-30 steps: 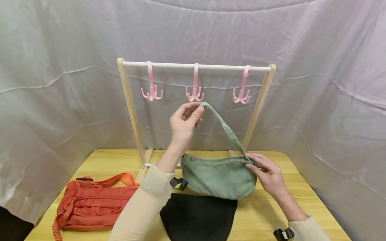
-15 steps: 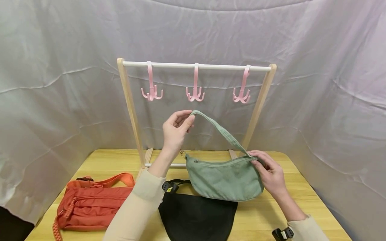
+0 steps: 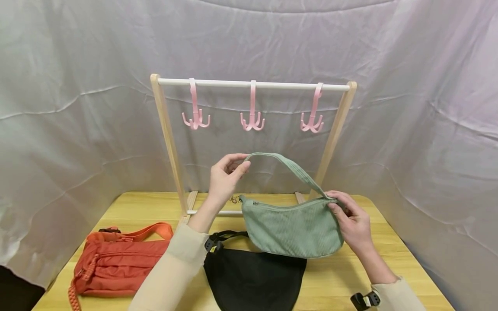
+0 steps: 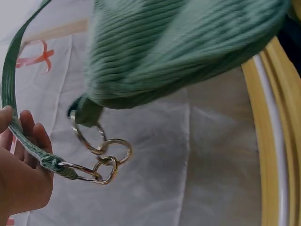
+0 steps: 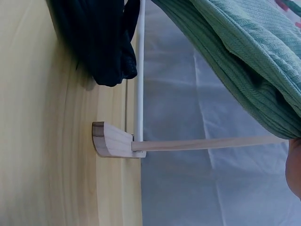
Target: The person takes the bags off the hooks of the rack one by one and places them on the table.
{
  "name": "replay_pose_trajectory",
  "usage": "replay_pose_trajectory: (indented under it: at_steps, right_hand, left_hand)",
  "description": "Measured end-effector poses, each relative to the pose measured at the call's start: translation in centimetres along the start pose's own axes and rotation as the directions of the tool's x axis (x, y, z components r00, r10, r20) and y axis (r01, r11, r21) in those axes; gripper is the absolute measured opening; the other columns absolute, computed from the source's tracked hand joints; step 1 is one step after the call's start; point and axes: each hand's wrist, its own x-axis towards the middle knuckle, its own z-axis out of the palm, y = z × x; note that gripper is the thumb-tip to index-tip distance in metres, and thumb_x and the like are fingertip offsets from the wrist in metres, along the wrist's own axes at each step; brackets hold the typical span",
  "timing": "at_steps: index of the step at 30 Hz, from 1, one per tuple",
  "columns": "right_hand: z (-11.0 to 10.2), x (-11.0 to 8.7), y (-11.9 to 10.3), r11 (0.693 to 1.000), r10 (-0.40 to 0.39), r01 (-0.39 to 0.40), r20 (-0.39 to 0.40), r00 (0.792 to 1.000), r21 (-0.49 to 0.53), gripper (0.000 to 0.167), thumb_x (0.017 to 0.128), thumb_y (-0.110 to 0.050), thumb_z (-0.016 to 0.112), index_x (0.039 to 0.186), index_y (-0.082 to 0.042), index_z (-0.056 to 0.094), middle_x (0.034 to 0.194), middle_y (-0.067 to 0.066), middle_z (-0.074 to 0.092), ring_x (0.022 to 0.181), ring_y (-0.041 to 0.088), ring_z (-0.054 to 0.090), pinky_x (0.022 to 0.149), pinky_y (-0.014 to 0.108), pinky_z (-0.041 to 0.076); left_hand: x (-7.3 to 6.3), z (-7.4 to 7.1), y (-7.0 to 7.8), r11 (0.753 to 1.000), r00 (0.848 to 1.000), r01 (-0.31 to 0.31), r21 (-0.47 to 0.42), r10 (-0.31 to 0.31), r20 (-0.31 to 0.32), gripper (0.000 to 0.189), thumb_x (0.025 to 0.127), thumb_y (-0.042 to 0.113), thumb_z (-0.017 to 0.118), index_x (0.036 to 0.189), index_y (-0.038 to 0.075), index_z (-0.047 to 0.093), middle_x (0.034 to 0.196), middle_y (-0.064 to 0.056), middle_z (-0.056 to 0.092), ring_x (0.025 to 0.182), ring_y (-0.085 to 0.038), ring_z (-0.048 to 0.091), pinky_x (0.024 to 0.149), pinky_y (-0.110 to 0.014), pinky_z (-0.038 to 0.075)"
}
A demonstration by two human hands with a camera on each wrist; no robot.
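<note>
A green corduroy shoulder bag point(image 3: 292, 229) hangs between my two hands, above the rear part of a black bag point(image 3: 256, 276). My left hand point(image 3: 225, 177) pinches the strap point(image 3: 297, 170) between thumb and fingers, and the strap arches from there over to the right. At the bag's right top corner my right hand point(image 3: 352, 220) grips the strap's base. Linked gold rings point(image 4: 101, 155) join the strap's other end to the bag, seen in the left wrist view. The right wrist view shows the bag's underside, with only a bit of the right hand point(image 5: 294, 167) at the edge.
Behind the hands stands a wooden rack with a white rail point(image 3: 284, 85). Pink hooks hang on it: left point(image 3: 195, 112), middle point(image 3: 253, 112) and right point(image 3: 313, 114). An orange-red bag point(image 3: 120, 263) lies at the left of the wooden table point(image 3: 330, 285).
My left hand has come down and slightly left with the strap, away from the middle hook. The green bag and my right hand have shifted a little to the right.
</note>
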Motion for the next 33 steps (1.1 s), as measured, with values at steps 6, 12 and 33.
replay_pose_trajectory:
  at_steps: [6, 12, 33]
  right_hand:
    - [0.1, 0.2, -0.3, 0.999, 0.015, -0.014, -0.02, 1.0, 0.028, 0.027, 0.09, 0.026, 0.06, 0.116, 0.019, 0.066, 0.12, 0.006, 0.072, 0.114, 0.014, 0.067, 0.089, 0.016, 0.054]
    - [0.2, 0.2, -0.5, 0.998, 0.038, -0.036, -0.048, 0.998, 0.053, 0.026, 0.092, 0.024, 0.06, 0.117, 0.02, 0.065, 0.12, 0.006, 0.073, 0.112, 0.013, 0.068, 0.089, 0.016, 0.054]
    - [0.5, -0.3, -0.9, 0.976, 0.213, -0.218, -0.147, 0.966, -0.013, 0.024, 0.097, 0.01, 0.065, 0.121, 0.008, 0.07, 0.117, 0.001, 0.074, 0.095, 0.004, 0.069, 0.08, 0.015, 0.055]
  left_hand:
    - [-0.6, -0.4, -1.1, 0.995, 0.994, 0.047, 0.089, -0.056, 0.097, 0.022, 0.097, 0.013, 0.076, 0.117, 0.005, 0.074, 0.1, -0.017, 0.075, 0.083, -0.015, 0.07, 0.077, -0.024, 0.056]
    - [-1.3, -0.5, -1.8, 0.989, 0.984, 0.083, 0.118, -0.1, 0.148, 0.021, 0.099, 0.014, 0.074, 0.117, 0.006, 0.074, 0.1, -0.011, 0.077, 0.087, -0.013, 0.071, 0.079, -0.025, 0.057]
    - [-2.9, -2.1, -3.3, 0.967, 0.922, 0.159, 0.2, -0.218, 0.322, 0.034, 0.104, 0.021, 0.067, 0.136, 0.009, 0.069, 0.113, -0.011, 0.075, 0.101, -0.021, 0.07, 0.079, -0.029, 0.054]
